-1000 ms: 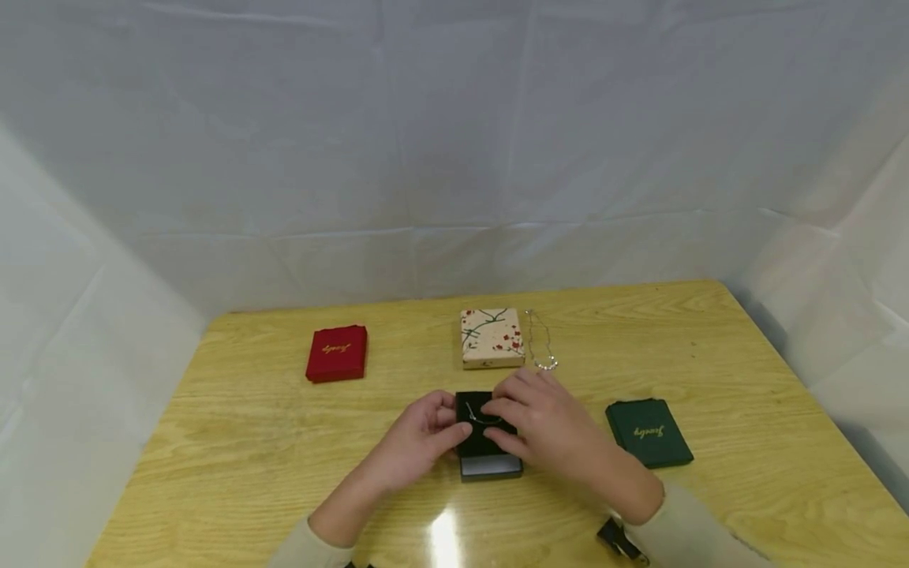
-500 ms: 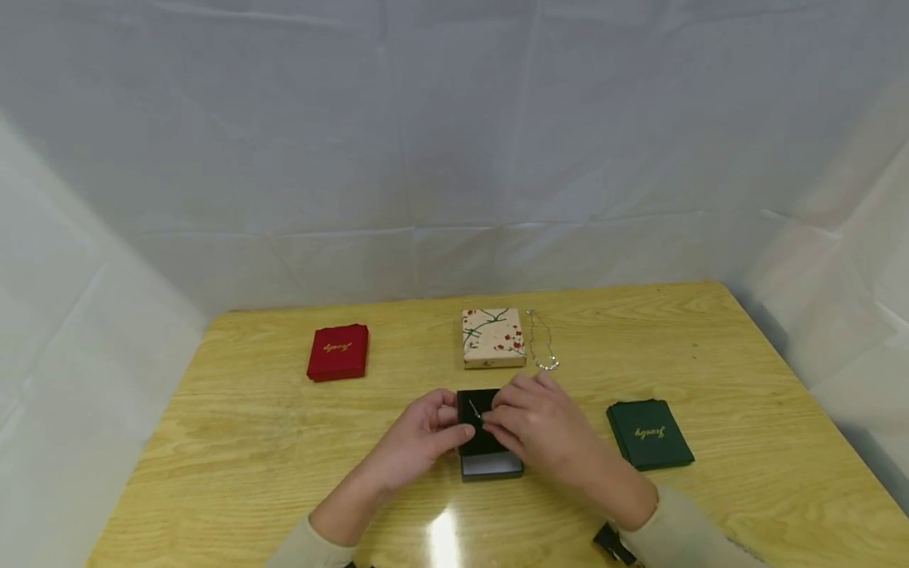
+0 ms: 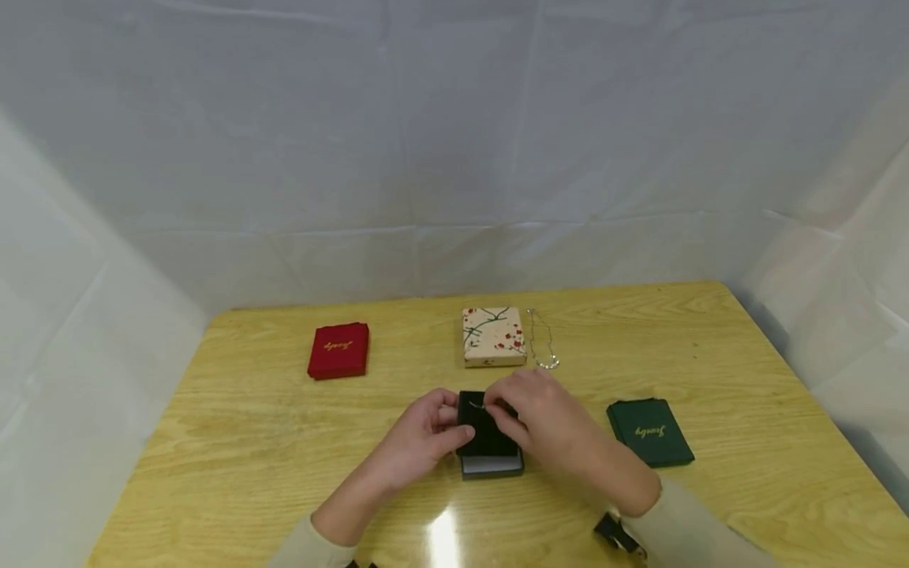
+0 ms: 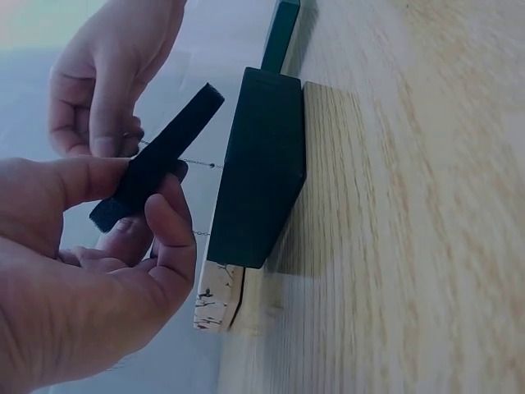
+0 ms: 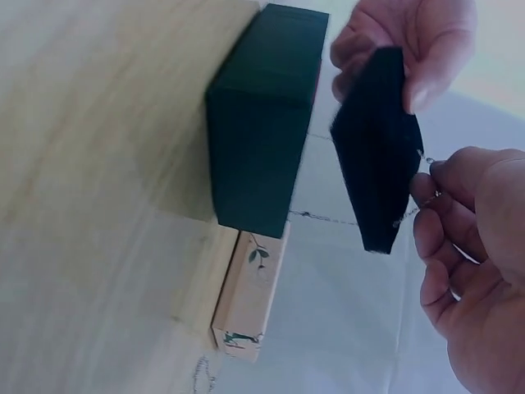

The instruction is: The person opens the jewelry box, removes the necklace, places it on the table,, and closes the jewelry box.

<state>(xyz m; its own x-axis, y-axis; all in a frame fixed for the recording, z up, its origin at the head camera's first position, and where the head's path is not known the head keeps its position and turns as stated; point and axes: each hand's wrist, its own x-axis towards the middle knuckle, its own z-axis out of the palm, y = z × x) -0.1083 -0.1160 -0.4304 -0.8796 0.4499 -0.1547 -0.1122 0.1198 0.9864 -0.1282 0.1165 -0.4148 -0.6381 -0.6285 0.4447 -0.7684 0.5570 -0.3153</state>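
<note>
My left hand [image 3: 419,438] grips the edge of a black jewelry-box insert pad [image 3: 486,438], thumb on its top face. The pad is held tilted above an open dark green jewelry box [image 5: 262,123], whose pale inside [image 3: 491,465] shows at the near end. With thumb and fingers my right hand [image 3: 543,410] pinches a thin silver chain [image 3: 476,405] at the pad's upper face. Lengths of chain [image 5: 324,217] also hang below the pad toward the box in the right wrist view. Part of the pad is hidden behind my right hand.
Behind the open box lies a cream floral box [image 3: 494,338], with a silver chain with beads [image 3: 547,345] beside it. A red jewelry box [image 3: 338,351] sits back left, a flat green lid [image 3: 649,432] right. A black clip-like piece [image 3: 616,532] is by my right sleeve.
My right fingers have closed on the chain and shifted toward the pad's far edge, and the visible chain end now lies flatter. My left hand and the pad have stayed nearly still.
</note>
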